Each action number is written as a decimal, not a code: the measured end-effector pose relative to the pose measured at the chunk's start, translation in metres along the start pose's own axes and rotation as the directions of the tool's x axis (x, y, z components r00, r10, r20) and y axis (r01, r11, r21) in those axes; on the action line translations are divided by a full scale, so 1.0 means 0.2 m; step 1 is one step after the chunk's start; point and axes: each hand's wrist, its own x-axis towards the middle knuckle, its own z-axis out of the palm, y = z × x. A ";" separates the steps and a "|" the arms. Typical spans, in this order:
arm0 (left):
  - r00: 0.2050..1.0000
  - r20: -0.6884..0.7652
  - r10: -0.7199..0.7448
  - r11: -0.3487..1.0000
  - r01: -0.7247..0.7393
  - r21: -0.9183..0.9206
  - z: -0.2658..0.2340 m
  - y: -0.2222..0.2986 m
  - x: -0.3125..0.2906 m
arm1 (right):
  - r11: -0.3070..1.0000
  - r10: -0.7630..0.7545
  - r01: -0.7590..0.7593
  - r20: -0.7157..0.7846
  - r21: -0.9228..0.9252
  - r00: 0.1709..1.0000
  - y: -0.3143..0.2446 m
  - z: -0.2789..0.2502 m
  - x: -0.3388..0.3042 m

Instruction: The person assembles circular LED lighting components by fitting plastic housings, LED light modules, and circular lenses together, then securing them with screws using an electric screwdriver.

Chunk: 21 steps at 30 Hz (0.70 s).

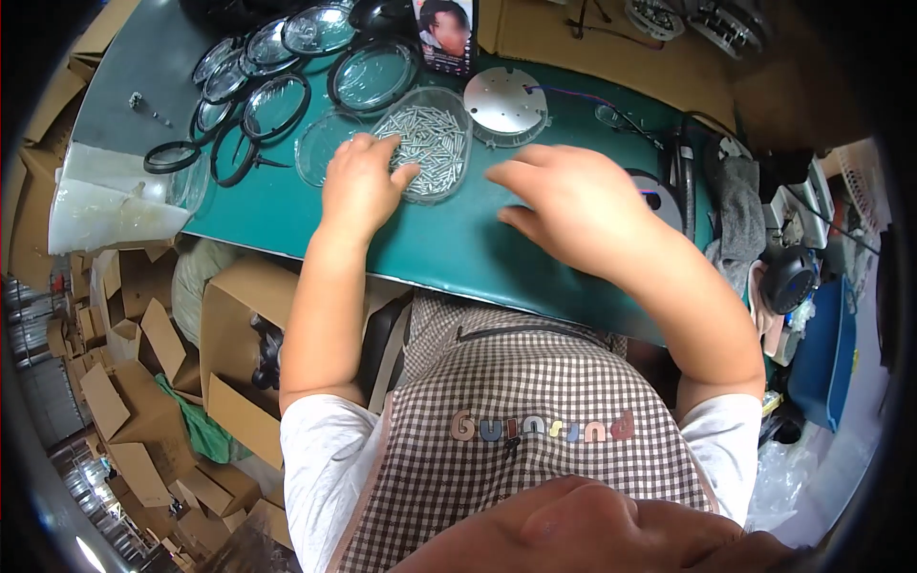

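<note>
A clear round tub (466, 160) full of small silver screws (430, 143) stands on the green mat. My left hand (361, 186) rests at the tub's left edge with thumb and fingers apart; its fingertips reach over the rim beside the screws. Right of the tub, my right hand (573, 205) is above the mat, thumb and forefinger spread, with nothing visible between them. Behind the tub lies a round silver plate (504, 100) with thin coloured wires. A clear shallow dish (313, 153) sits left of the tub, partly behind my left hand.
Several black rings with clear lenses (275, 107) cover the mat's far left. A phone (445, 36) stands upright at the back. Past my right hand are a dark round part (657, 191), a black-handled tool (682, 181) and a grey cloth (737, 215). Open cardboard boxes (158, 420) crowd the floor at left.
</note>
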 end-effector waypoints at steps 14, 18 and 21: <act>0.988 -0.140 -0.061 0.963 0.022 -0.267 0.08 -0.08 0.01 | 0.988 0.126 -0.104 0.206 -0.112 0.971 -0.01 0.44 0.65; 0.970 -0.214 -0.117 0.925 0.028 -0.380 0.08 -0.05 0.01 | 0.996 0.082 -0.082 0.014 -0.046 0.997 0.04 0.49 0.62; 0.959 -0.246 -0.144 0.904 0.026 -0.426 0.07 -0.04 0.01 | 0.996 0.085 -0.084 0.011 -0.041 0.996 0.04 0.43 0.61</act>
